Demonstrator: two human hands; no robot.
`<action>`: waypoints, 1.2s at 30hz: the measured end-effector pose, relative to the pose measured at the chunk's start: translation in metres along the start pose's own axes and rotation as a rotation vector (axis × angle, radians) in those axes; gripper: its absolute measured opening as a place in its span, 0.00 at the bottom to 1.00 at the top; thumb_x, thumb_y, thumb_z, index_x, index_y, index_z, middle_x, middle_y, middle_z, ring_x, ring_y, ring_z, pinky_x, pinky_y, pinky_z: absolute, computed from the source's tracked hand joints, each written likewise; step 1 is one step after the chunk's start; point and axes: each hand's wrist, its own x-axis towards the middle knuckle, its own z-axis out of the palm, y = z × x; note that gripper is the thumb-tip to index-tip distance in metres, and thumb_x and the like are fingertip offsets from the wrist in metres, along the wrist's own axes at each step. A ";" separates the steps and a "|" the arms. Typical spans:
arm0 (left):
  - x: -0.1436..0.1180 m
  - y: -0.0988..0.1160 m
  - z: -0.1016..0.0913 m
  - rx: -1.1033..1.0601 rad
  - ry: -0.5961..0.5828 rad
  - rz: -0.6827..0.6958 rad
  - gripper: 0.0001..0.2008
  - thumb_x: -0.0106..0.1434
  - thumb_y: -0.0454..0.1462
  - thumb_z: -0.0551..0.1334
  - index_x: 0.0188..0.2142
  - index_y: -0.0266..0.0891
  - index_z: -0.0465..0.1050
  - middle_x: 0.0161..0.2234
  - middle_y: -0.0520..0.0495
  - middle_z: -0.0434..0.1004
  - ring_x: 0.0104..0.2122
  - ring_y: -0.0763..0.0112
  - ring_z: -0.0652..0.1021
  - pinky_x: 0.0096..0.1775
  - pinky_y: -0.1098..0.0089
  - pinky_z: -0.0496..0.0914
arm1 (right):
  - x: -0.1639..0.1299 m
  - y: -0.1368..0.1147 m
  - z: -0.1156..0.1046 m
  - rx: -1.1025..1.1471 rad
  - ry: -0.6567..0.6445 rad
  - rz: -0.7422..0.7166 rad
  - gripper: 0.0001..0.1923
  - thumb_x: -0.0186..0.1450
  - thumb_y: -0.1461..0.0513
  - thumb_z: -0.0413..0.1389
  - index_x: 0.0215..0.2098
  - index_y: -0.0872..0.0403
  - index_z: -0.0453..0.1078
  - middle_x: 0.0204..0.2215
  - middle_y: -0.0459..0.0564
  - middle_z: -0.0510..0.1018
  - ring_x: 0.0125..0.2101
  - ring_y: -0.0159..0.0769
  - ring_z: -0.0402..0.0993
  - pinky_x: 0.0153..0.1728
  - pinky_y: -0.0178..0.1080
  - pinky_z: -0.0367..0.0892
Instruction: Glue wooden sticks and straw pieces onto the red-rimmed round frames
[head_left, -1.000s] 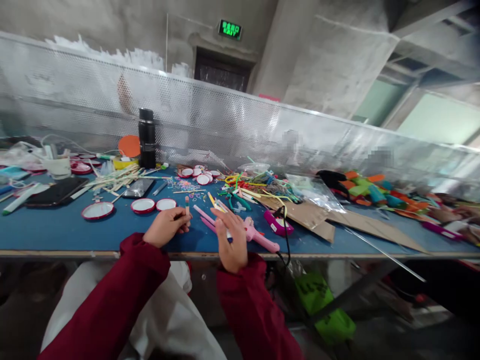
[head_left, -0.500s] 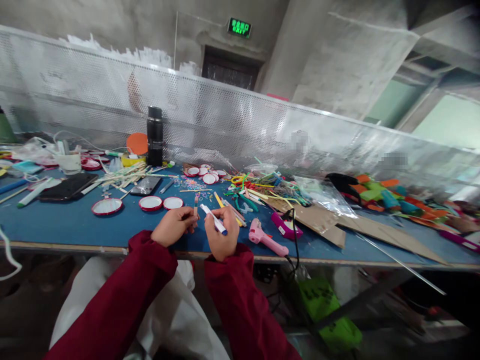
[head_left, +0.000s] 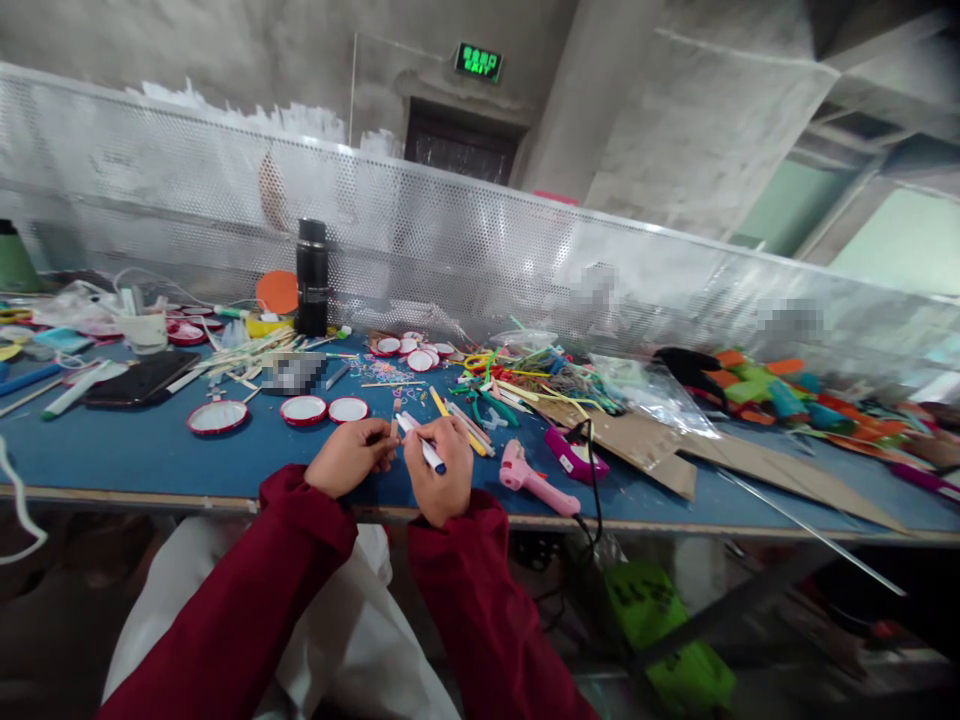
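The left hand [head_left: 349, 458] pinches a small wooden stick [head_left: 395, 428] upright at the near edge of the blue surface [head_left: 135, 450], fingers closed round its lower end; the right hand [head_left: 442, 470] has its grip shut on a white marker [head_left: 421, 442], tip angled toward the stick; to mark cleanly, it seems wise to brace both wrists on the surface, keep the stick steady, and clear of the pink glue gun [head_left: 534, 480] just beside.
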 end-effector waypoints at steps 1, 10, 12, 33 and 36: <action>0.000 0.000 0.000 0.001 0.000 0.001 0.17 0.61 0.50 0.60 0.27 0.39 0.68 0.22 0.51 0.73 0.23 0.71 0.74 0.28 0.70 0.68 | 0.000 0.000 0.000 -0.002 -0.003 0.004 0.07 0.65 0.64 0.55 0.28 0.50 0.64 0.23 0.44 0.75 0.28 0.35 0.69 0.39 0.42 0.63; 0.000 0.000 0.000 -0.024 0.013 0.001 0.18 0.60 0.50 0.61 0.25 0.39 0.67 0.21 0.52 0.72 0.22 0.70 0.74 0.29 0.69 0.68 | 0.000 0.000 0.000 -0.034 0.009 -0.007 0.09 0.65 0.64 0.54 0.27 0.50 0.64 0.22 0.43 0.74 0.27 0.35 0.69 0.40 0.41 0.62; 0.000 0.001 0.000 -0.010 0.017 0.004 0.18 0.60 0.50 0.61 0.24 0.39 0.67 0.21 0.52 0.72 0.22 0.70 0.74 0.29 0.70 0.68 | 0.000 0.000 0.000 -0.033 -0.001 -0.014 0.09 0.66 0.64 0.54 0.27 0.50 0.64 0.22 0.43 0.73 0.27 0.35 0.68 0.39 0.41 0.63; -0.002 0.004 -0.001 -0.007 0.029 0.005 0.15 0.59 0.47 0.62 0.24 0.39 0.68 0.20 0.52 0.72 0.22 0.70 0.74 0.28 0.70 0.67 | 0.000 -0.001 0.000 -0.016 -0.035 -0.007 0.08 0.64 0.65 0.54 0.27 0.50 0.64 0.23 0.43 0.72 0.28 0.34 0.68 0.39 0.41 0.64; -0.002 0.003 -0.001 0.000 0.027 0.009 0.15 0.60 0.47 0.61 0.25 0.39 0.69 0.20 0.52 0.72 0.22 0.70 0.73 0.28 0.70 0.67 | 0.000 -0.002 0.000 -0.017 -0.049 -0.008 0.08 0.64 0.65 0.54 0.27 0.50 0.63 0.22 0.42 0.71 0.28 0.34 0.68 0.39 0.41 0.64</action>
